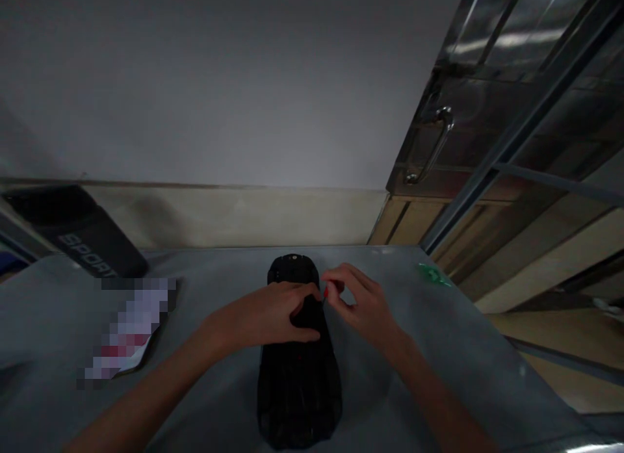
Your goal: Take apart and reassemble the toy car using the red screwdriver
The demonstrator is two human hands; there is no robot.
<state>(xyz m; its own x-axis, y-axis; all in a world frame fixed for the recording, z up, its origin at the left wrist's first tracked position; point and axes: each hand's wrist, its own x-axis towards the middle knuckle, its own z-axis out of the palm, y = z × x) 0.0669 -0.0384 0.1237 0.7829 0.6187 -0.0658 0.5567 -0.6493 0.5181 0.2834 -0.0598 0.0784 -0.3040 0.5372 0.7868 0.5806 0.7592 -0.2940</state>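
Note:
A long black object shaped like a toy car (298, 388) lies on the grey table, its narrower end pointing toward the wall. My left hand (273, 313) lies across its middle, thumb and fingers curved over the black body and gripping it. At the right edge of the toy car, my right hand (358, 303) is closed in a pinch. Between the thumb and index finger shows a small red piece (326, 290); its kind is too small to make out. Part of the toy car's upper middle is hidden under my left hand.
On the left lean a dark box marked SPORT (92, 235) and a blurred-out printed packet (131, 329). A crumpled green scrap (433, 274) lies near the table's right edge. Behind are a white wall (219, 82) and a metal door with a handle (433, 144).

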